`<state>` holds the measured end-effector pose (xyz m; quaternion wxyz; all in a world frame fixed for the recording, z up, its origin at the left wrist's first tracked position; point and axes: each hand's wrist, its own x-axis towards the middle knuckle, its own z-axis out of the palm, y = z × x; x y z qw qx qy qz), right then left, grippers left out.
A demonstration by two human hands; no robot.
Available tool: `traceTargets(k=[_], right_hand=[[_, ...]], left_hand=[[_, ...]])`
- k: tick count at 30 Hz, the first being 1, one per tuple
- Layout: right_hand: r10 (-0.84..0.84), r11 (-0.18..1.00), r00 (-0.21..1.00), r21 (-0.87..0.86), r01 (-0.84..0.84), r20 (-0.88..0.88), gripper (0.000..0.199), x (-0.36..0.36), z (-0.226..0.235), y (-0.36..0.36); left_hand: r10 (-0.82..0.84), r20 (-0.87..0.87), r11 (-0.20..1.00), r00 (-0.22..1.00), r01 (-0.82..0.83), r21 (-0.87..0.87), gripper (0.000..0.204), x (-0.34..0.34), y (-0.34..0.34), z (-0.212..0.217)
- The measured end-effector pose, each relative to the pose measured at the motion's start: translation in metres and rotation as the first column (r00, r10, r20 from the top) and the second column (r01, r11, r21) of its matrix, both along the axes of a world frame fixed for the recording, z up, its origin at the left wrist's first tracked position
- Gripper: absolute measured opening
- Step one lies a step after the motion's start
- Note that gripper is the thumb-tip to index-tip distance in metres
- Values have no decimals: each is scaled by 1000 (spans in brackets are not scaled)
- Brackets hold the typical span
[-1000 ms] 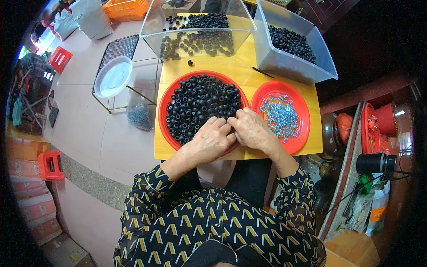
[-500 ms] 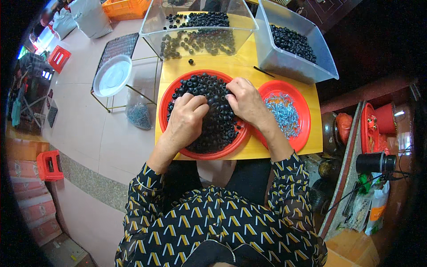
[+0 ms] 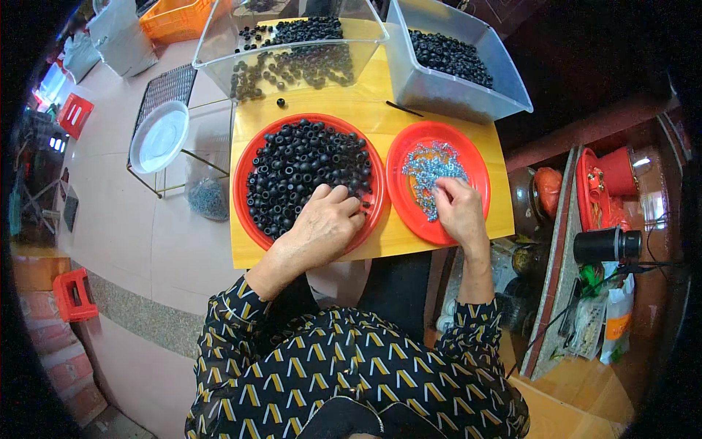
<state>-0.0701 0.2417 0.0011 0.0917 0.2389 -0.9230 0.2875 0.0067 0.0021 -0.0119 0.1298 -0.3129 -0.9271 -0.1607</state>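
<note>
A round red tray [image 3: 243, 219] holds a heap of small round black pieces [image 3: 300, 164] with holes in them, like knobs or beads. My left hand [image 3: 325, 223] is over the tray's near right part, fingers curled in; anything inside them is hidden. To the right, a smaller red plate [image 3: 477, 157] carries a scatter of tiny silvery-blue pieces [image 3: 428, 164], too small to name. My right hand [image 3: 462, 212] reaches onto that plate's right side, thumb and fingers pinched together at the edge of the tiny pieces. Whatever the pinch holds cannot be made out.
Two clear plastic bins, one at the back left [image 3: 292, 62] and one at the back right [image 3: 468, 88], contain more black pieces. A thin black stick [image 3: 404, 109] and a loose black piece [image 3: 281, 102] lie on the yellow table [image 3: 351, 102]. A white basin [image 3: 159, 137] rests left.
My right hand has left the black pieces and moved right onto the small red plate. My left hand has shifted to the tray's near right side. The whole view has swung slightly.
</note>
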Motion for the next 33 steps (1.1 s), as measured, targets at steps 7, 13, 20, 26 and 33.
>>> traceTargets(k=[7, 13, 20, 26, 33], right_hand=[[25, 998, 997, 52, -21, -74, 9, -4, -18, -8], [201, 962, 957, 226, -152, -211, 3, -24, -24, -36], [275, 909, 938, 375, -182, -212, 7, -22, -31, -35], [242, 962, 960, 167, -217, -143, 9, -11, -17, -31], [116, 993, 982, 18, -115, -151, 7, -5, -14, -24]], left_hand=[[14, 12, 1000, 1000, -15, 25, 8, -4, 6, -2], [93, -40, 966, 995, -81, 246, 11, 14, -1, 6], [202, 105, 713, 974, -220, 666, 23, 50, -15, 10], [-189, 438, 41, 879, -439, 898, 17, 75, -12, -3], [-707, 256, -463, 659, -705, 537, 21, 82, -3, -17]])
